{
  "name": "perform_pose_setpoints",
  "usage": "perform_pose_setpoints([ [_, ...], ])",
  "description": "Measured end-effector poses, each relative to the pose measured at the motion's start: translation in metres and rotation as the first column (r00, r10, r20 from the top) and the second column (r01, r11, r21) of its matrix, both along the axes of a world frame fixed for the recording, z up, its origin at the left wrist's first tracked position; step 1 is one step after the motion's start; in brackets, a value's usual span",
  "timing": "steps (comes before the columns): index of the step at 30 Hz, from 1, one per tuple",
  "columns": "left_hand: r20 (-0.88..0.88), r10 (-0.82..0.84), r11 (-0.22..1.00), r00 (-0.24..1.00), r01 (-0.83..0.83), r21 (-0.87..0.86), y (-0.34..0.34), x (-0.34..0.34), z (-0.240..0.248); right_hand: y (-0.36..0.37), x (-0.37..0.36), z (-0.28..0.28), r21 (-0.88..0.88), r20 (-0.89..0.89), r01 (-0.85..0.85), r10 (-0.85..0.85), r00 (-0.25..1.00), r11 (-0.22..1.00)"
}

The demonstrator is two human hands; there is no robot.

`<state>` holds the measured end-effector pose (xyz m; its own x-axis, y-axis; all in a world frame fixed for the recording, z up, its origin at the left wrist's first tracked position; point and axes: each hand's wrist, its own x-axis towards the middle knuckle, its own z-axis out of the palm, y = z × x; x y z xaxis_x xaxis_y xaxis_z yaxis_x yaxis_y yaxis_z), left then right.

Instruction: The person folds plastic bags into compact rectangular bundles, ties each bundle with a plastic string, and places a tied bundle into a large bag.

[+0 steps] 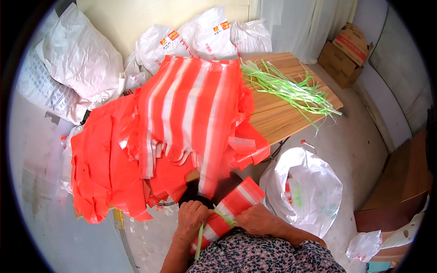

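Observation:
At my lap lies a folded bundle of red-and-white striped plastic bags [241, 194], slanting from lower left to upper right. A light green plastic strip [224, 215] crosses its middle, and one loose end hangs down below my left hand. My left hand [193, 217] is closed on the strip at the bundle's left side. On the other side my right hand [257, 220] is closed too, gripping the strip close against the bundle; its fingertips are partly hidden. Just beyond, a stack of striped bags [191, 104] drapes over the table's near edge.
Green strips [291, 88] lie loose on the wooden table [273, 119]. More red bags [98, 159] hang at its left. An open white sack [318, 182] stands on the floor to my right. Full white sacks [82, 54] line the back; cardboard boxes [343, 57] sit far right.

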<state>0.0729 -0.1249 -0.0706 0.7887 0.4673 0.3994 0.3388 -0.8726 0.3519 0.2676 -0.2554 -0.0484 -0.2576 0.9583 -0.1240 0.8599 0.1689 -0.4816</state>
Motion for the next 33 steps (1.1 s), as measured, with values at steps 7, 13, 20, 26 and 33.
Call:
perform_pose_setpoints([
  [7, 0.165, 0.133, 0.885, 0.977, -0.043, -0.463, -0.005, 0.003, 0.000, 0.007, 0.004, 0.000, -0.132, 0.035, -0.074, 0.079, 0.996, 0.989],
  [13, 0.028, 0.062, -0.037, 0.998, 0.031, -0.999, 0.000, 0.008, 0.028, 0.007, 0.010, -0.002, -0.150, -0.018, -0.055, 0.053, 0.998, 0.987],
  [20, 0.174, 0.029, 0.012, 0.984, 0.173, -0.985, -0.016, 0.011, 0.008, 0.022, -0.009, 0.018, 0.098, -0.528, 0.289, -0.197, 0.826, 0.952],
  [26, 0.192, -0.055, 0.468, 0.980, 0.195, -0.862, -0.019, 0.008, -0.001, 0.038, -0.021, 0.016, 0.456, -0.501, 0.239, 0.026, 0.865, 0.857],
  [33, 0.045, 0.006, 0.252, 0.999, 0.042, -0.967, -0.019, 0.011, 0.014, 0.027, -0.004, 0.002, 0.501, -0.149, 0.056, 0.022, 0.989, 0.864],
])
